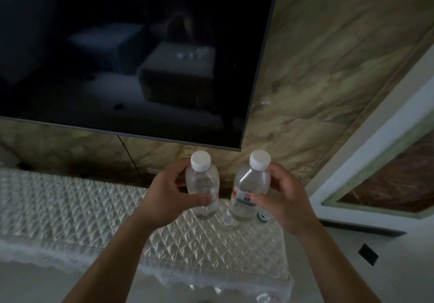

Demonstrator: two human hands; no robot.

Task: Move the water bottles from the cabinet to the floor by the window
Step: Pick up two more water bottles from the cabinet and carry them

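Two clear water bottles are in hand, one per hand, both upright with white caps. The left hand [169,192] has its grip wrapped around the left bottle [203,185], thumb across the front and fingers curled behind it. The right hand [284,197] has its grip closed on the right bottle [250,185], which carries a red, white and blue label band low on its body. The two bottles stand side by side, near each other but apart, over the right end of the cabinet [70,208] — whether their bases touch its top or sit just above it cannot be told.

The cabinet top is covered by one quilted white cover with a lace edge. Between the bottle bases lies one small clear object [227,220], too blurred to name, and one small round dark thing [262,217] sits just beside the right bottle's base. One dark television screen [129,56] hangs on the marbled wall [328,67] above, with one black cable [130,159] dropping below it.
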